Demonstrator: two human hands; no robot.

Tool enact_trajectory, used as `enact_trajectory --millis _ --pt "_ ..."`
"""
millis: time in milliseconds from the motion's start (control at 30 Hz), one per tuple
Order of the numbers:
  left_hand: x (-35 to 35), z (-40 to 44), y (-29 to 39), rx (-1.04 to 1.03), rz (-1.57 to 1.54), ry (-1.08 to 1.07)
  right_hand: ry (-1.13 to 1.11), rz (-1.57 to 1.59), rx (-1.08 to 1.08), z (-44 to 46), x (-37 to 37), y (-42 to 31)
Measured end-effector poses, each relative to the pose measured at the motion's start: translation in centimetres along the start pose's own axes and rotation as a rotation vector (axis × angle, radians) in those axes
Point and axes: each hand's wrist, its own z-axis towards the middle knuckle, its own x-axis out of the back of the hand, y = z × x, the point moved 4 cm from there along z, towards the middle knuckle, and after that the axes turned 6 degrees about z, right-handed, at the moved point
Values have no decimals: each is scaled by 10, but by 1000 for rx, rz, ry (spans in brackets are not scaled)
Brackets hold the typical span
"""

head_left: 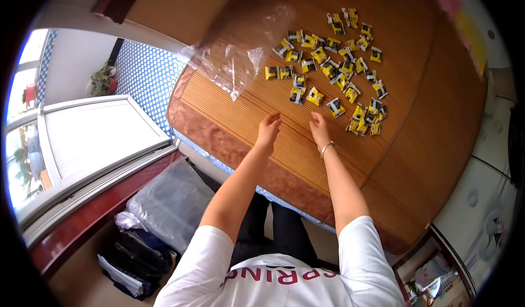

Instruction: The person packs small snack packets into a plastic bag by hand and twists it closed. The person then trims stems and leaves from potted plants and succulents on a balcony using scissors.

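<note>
My left hand [268, 131] hovers over or rests at the near side of the striped wooden surface [229, 124]; its fingers are loosely bent and nothing shows in them. My right hand [319, 129], with a bracelet [326, 149] on the wrist, is a short way to the right, its fingers slightly apart and holding nothing visible. Just beyond it lies a small yellow-and-black wrapped packet [315, 96]. Another packet [336, 108] is to its right. Several more such packets [331, 69] are scattered farther back, with a cluster [365, 122] at the right.
A clear plastic bag [235, 61] lies crumpled at the back left of the bed-like surface. To the left are a white window frame [104, 129] and a potted plant [102, 81]. On the floor sit a grey plastic-wrapped bundle [172, 203] and dark folded cloth [136, 258].
</note>
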Motion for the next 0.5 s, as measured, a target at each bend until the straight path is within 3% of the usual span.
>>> enact_trajectory --millis 67,100,167,200,300,367,400,500 --pt "39 -6 20 -127 125 82 63 -132 146 -10 -33 -26" --pt "5 65 58 -381 342 176 176 -306 313 67 -1 -49" --pt "19 8 63 -621 915 406 267 -575 379 -4 -5 -53" --pt "25 25 84 -693 1002 391 233 -566 426 13 -10 -71" --pt "50 66 103 -595 1365 344 224 -718 546 40 -30 -98" --pt "73 97 67 -447 1425 230 232 -921 617 46 -32 -91" --pt "86 105 47 -425 1388 189 190 -897 574 47 -30 -88" --pt "118 85 27 -454 1381 86 27 -1003 179 52 -28 -102"
